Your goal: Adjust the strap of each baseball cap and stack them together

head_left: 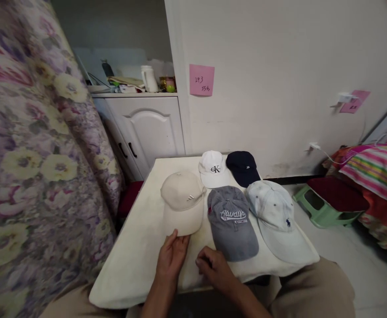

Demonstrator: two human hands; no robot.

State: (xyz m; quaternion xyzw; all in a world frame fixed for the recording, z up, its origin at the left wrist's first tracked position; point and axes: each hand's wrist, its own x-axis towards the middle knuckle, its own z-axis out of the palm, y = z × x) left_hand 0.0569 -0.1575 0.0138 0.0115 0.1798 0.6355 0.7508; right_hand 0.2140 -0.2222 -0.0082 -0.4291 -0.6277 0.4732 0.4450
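Beside the beige cap lies a grey cap; behind, wall.

Head view: forward and downward, wide coverage

The single view looks from the wearer's head, above the legs, facing forward and down. The table occupies the near lower middle, with the left hand and right hand close below the lens. The wall stands farther off, roughly face-on. A floral curtain bounds the left side.
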